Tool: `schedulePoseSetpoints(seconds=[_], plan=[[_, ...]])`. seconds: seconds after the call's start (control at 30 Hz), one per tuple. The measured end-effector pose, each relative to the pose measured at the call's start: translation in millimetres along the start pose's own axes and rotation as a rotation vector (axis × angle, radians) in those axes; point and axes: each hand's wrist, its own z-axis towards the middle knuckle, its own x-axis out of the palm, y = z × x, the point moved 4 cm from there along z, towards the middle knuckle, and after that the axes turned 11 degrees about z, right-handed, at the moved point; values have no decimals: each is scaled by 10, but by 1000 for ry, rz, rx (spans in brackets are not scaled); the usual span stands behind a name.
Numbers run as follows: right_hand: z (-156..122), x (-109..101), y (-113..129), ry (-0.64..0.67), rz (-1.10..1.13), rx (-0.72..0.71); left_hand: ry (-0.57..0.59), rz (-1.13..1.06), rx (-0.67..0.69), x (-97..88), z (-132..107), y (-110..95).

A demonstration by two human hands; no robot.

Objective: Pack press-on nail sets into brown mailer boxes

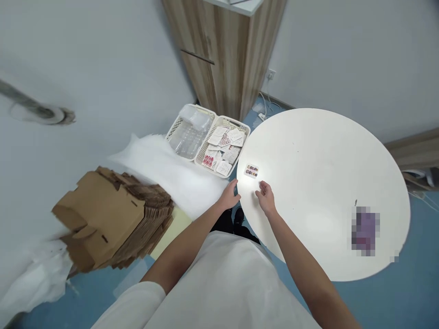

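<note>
A small white-edged pack (pixel 251 171) with two rows of purple and yellow pieces lies flat near the left edge of the round white table (pixel 329 155). Just below it and to the left, by the table's rim, is my left hand (pixel 229 196). Its thumb and fingers are apart, with nothing seen between them. My right hand (pixel 266 198) hovers over the tabletop, below and right of the pack. A gap shows between its thumb and curved fingers, and I see nothing held. Neither hand touches the pack.
Beside the table, a white basket (pixel 198 157) holds cards and small packs; another basket (pixel 170 132) holds clear plastic trays. Folded cardboard boxes (pixel 113 214) are stacked at left near white sheeting (pixel 192 189). A blurred-out purple item (pixel 366 230) lies at the table's right. A wooden cabinet (pixel 222 59) stands behind.
</note>
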Motion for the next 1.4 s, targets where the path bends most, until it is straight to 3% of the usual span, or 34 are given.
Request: schedulePoseSetpoints(seconds=[0.17, 0.3, 0.4, 0.5, 0.67, 0.8, 0.93, 1.17, 1.4], plan=[[-212, -80, 47, -90, -148, -102, -30, -18, -87, -184, -494, 154], [-442, 79, 152, -86, -226, -295, -59, 4, -130, -472, -827, 252], [-514, 437, 204, 34, -232, -343, -100, -8, -167, -784, -1021, 354], [-548, 942, 273, 238, -229, -329, -135, -24, -204, -1103, -1158, 463], [-558, 1566, 494, 371, -257, -328, -169, -36, -207, -1508, -1145, 501], [-355, 1733, 786, 423, -292, -370, -121, -110, -166, -1718, -932, 338], [171, 1757, 1122, 336, -322, -394, -142, -150, -141, -1912, -586, 166], [1189, 2034, 1422, 276, -355, -328, -231, -274, -143, -2195, 386, 38], [1877, 2367, 1538, 286, -303, -322, -367, -543, -170, -2356, 1283, 0]])
